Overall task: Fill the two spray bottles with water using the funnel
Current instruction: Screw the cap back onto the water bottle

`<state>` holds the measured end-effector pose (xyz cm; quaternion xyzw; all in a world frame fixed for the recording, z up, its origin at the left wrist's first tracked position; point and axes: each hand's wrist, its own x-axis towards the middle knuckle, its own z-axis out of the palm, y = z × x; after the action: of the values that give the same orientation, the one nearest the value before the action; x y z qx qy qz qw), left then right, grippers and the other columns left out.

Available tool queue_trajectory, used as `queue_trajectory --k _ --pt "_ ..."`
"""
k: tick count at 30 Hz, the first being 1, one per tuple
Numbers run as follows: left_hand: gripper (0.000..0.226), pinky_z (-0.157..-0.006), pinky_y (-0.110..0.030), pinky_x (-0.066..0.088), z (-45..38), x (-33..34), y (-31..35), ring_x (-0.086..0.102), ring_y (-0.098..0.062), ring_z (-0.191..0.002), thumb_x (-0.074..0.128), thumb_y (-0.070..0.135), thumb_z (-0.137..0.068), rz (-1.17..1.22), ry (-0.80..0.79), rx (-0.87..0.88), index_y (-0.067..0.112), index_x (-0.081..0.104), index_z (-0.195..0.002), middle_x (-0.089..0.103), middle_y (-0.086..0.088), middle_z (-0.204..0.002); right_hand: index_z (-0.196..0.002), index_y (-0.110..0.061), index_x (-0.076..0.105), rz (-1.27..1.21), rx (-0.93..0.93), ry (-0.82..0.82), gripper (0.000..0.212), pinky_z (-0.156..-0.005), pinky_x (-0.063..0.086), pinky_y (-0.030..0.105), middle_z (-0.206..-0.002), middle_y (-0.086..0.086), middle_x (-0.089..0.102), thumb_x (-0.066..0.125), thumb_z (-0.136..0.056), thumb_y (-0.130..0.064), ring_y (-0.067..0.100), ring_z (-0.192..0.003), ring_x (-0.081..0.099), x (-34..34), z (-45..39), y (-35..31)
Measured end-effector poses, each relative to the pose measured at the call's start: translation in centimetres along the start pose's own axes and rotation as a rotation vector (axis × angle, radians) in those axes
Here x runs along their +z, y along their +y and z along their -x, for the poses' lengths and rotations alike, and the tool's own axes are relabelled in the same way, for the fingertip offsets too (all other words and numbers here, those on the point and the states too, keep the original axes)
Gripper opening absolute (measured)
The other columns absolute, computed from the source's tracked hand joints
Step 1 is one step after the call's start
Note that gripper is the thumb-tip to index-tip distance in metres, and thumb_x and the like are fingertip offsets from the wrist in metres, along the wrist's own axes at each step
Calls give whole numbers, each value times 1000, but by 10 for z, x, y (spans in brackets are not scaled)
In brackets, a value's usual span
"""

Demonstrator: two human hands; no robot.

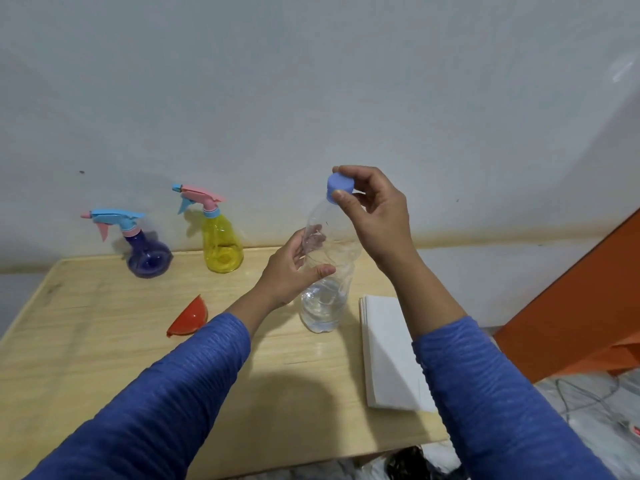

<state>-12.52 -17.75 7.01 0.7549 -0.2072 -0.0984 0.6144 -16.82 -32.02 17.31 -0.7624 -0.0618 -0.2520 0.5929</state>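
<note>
a: nearest us, two blue sleeves reach over the tabletop (pixel 104 341). a white folded cloth (pixel 388 348) lies at the right, under the right forearm.

b: and the hands?

a: apart, both on the clear water bottle (pixel 325 292). the left hand (pixel 294 271) is wrapped round its middle; the right hand (pixel 374 216) pinches the blue cap (pixel 337 187) between thumb and fingers. the bottle looks held just above or on the wood, i cannot tell which. water sits only in its lower part.

b: what could go wrong?

a: the bottle wall looks thin and already crumpled under the left grip. i'd guess a hard squeeze as the cap comes free could push water out, and the cloth is close by.

b: further back?

a: the red funnel (pixel 188 320) lies on its side, left of the bottle, not in any neck. beyond, by the wall, stand the purple spray bottle (pixel 149 258) and the yellow spray bottle (pixel 221 247), trigger heads on, so neither can take the funnel yet.
</note>
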Motion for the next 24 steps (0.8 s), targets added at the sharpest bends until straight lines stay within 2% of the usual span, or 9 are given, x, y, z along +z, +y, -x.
queue_trajectory --k 6,10,13,18,22,24 --pt "79 -110 -34 34 1 0 -3 48 1 -123 78 48 -62 6 8 -4 40 41 -131 56 15 -128 -93 -18 64 -6 14 -119 18 -89 54 34 -103 -4 67 68 -82 -6 14 -99 65 -11 -11 -4" --pt "73 -110 -35 35 0 3 -5 50 0 -121 79 33 -71 0 40 6 34 41 -133 57 14 -127 -78 -24 54 40 -20 80 27 -79 54 28 -94 1 60 77 -74 -12 13 -93 63 5 -9 -2" --pt "74 -109 -32 35 1 4 -6 51 0 -120 79 35 -70 16 45 13 34 42 -133 57 12 -126 -83 -24 51 74 -31 75 28 -76 49 21 -97 1 58 77 -74 -17 11 -93 60 14 -7 0" --pt "74 -107 -28 33 2 2 -2 48 2 -123 77 49 -62 12 13 -3 51 40 -126 55 16 -128 -99 -16 64 40 -30 -139 17 -86 50 25 -104 -5 65 67 -84 -10 8 -98 62 -6 -15 2" --pt "74 -108 -29 33 3 2 -2 46 2 -124 77 50 -61 18 4 -11 54 39 -125 55 17 -128 -106 -16 62 -24 27 -517 27 -89 47 16 -118 -3 61 52 -91 3 -2 -108 58 -29 -28 -7" --pt "74 -109 -29 33 2 2 -2 46 3 -124 77 51 -61 13 5 -13 54 39 -125 55 17 -128 -109 -18 62 23 33 -583 30 -88 47 15 -116 -5 62 52 -91 3 -3 -107 58 -34 -35 -11"
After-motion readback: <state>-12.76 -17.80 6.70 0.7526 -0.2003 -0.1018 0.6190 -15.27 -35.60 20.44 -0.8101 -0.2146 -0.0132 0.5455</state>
